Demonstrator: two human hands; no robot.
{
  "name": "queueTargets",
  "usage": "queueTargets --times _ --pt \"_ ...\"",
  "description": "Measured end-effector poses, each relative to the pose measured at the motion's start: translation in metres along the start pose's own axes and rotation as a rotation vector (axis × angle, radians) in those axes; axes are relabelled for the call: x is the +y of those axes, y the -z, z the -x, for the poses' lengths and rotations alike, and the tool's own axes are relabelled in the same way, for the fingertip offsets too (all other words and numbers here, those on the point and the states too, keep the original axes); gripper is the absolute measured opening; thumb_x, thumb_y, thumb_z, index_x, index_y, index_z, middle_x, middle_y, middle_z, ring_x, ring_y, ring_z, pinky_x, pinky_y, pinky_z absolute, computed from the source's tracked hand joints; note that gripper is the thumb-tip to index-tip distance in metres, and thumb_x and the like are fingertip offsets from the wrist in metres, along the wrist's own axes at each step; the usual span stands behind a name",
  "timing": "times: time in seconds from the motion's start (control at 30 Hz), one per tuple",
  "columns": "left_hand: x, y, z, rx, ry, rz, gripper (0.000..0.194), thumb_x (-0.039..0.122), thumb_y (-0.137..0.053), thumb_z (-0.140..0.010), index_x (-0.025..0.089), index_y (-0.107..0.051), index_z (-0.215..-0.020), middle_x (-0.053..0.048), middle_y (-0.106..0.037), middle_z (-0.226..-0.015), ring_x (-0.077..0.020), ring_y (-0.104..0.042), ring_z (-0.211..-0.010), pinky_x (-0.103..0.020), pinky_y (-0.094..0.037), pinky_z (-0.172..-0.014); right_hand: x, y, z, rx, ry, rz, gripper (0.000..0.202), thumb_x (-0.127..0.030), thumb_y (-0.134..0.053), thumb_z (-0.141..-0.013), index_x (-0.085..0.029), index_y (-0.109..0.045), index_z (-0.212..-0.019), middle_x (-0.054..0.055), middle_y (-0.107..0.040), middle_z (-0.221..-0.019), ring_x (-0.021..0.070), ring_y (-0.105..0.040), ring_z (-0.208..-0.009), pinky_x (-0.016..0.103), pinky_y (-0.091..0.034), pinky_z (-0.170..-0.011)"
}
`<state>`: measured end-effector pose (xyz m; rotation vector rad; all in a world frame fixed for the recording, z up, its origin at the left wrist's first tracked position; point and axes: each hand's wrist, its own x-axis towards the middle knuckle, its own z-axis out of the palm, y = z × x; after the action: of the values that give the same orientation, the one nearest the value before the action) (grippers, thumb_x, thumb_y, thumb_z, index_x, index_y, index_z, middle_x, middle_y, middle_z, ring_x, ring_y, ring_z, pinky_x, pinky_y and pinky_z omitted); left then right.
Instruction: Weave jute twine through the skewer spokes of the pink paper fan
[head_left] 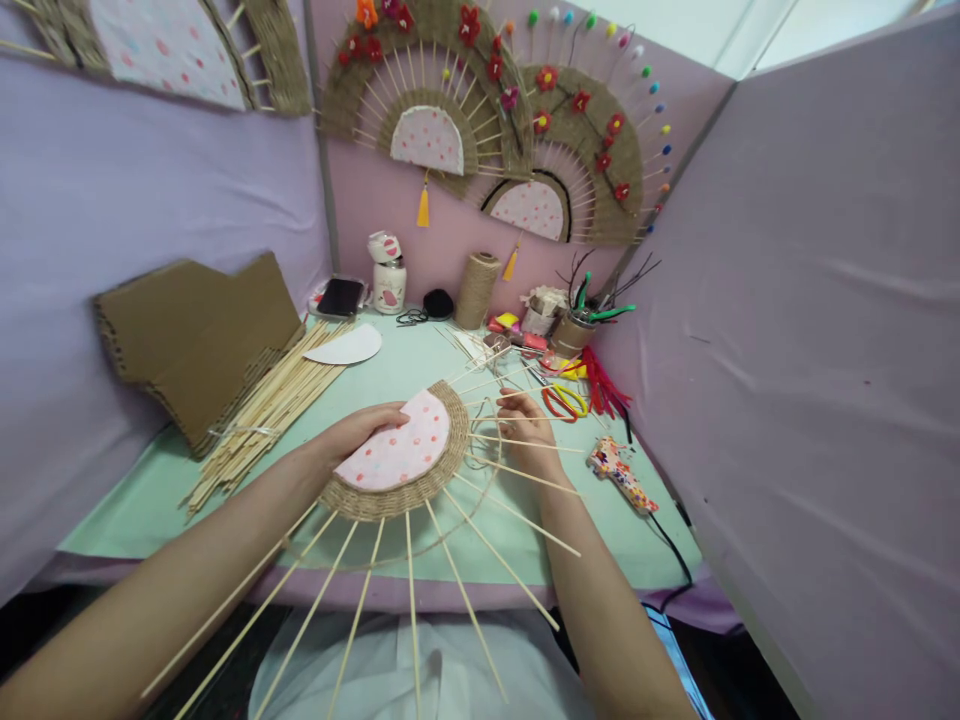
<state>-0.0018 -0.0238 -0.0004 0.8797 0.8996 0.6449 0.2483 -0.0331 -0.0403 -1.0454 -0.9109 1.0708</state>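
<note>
My left hand (364,430) grips a half-round fan (409,452) by its straight edge, thumb lying on the polka-dot cloth centre. A band of woven twine (455,425) borders the cloth, and thin bamboo sticks (411,590) fan out from it towards me and to the right. Among the right-hand sticks is my right hand (531,432), its fingers curled on a loose strand of twine (491,462). That strand loops down below the fan and across the sticks. The exact pinch is partly hidden by the sticks.
Bundled bamboo sticks (274,410) and cardboard (195,330) lie left. Behind stand a twine spool (477,290), a jar (389,285) and a tool cup (573,333). Scissors (564,402) and a corded glue gun (621,474) lie right. Finished fans (427,95) hang on the partition.
</note>
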Motion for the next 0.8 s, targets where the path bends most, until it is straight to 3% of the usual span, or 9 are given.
queueTargets --times 0.1,0.2,0.4,0.63,0.8 --pt "-0.001 -0.001 -0.001 0.004 0.052 0.06 0.033 0.017 -0.062 -0.065 0.015 -0.06 -0.099 -0.003 -0.067 -0.067 -0.0122 -0.06 -0.051 -0.019 -0.045 -0.046 -0.009 0.002 0.0 -0.031 -0.109 -0.242 0.033 -0.026 -0.066 -0.062 -0.025 -0.061 -0.095 0.002 -0.064 -0.095 0.0148 -0.06 -0.084 0.027 -0.049 -0.067" --pt "-0.003 -0.001 -0.004 -0.012 0.107 0.101 0.029 0.018 -0.062 -0.066 0.016 -0.059 -0.095 -0.003 -0.068 -0.07 -0.0143 -0.062 -0.055 -0.023 -0.048 -0.05 -0.02 0.005 0.001 -0.151 -0.231 -0.462 0.034 -0.044 -0.059 -0.069 -0.022 -0.06 -0.095 0.007 -0.062 -0.109 0.0211 -0.057 -0.103 0.036 -0.05 -0.079" --pt "-0.004 -0.004 -0.009 -0.12 0.168 0.1 0.029 0.015 -0.063 -0.066 0.016 -0.059 -0.094 -0.005 -0.069 -0.077 -0.0173 -0.065 -0.063 -0.027 -0.05 -0.059 -0.025 0.003 0.004 -0.214 -0.331 -0.66 0.064 -0.077 -0.041 -0.067 -0.019 -0.058 -0.09 0.015 -0.059 -0.115 0.0277 -0.051 -0.113 0.047 -0.046 -0.086" --pt "0.003 -0.015 -0.012 -0.206 0.257 -0.021 0.037 0.01 -0.063 -0.065 0.012 -0.059 -0.102 -0.008 -0.07 -0.087 -0.0184 -0.066 -0.071 -0.027 -0.05 -0.065 -0.021 0.005 0.001 -0.217 -0.411 -0.849 0.075 -0.08 -0.03 -0.07 -0.017 -0.054 -0.102 0.017 -0.056 -0.119 0.0286 -0.048 -0.117 0.049 -0.044 -0.089" --pt "0.007 -0.017 -0.026 -0.158 0.312 -0.109 0.022 0.023 -0.066 -0.07 0.011 -0.064 -0.089 -0.008 -0.071 -0.079 -0.0183 -0.065 -0.066 -0.027 -0.05 -0.063 -0.024 0.005 0.001 -0.227 -0.422 -0.889 0.079 -0.08 -0.025 -0.071 -0.014 -0.053 -0.105 0.019 -0.053 -0.123 0.0288 -0.048 -0.118 0.048 -0.043 -0.091"
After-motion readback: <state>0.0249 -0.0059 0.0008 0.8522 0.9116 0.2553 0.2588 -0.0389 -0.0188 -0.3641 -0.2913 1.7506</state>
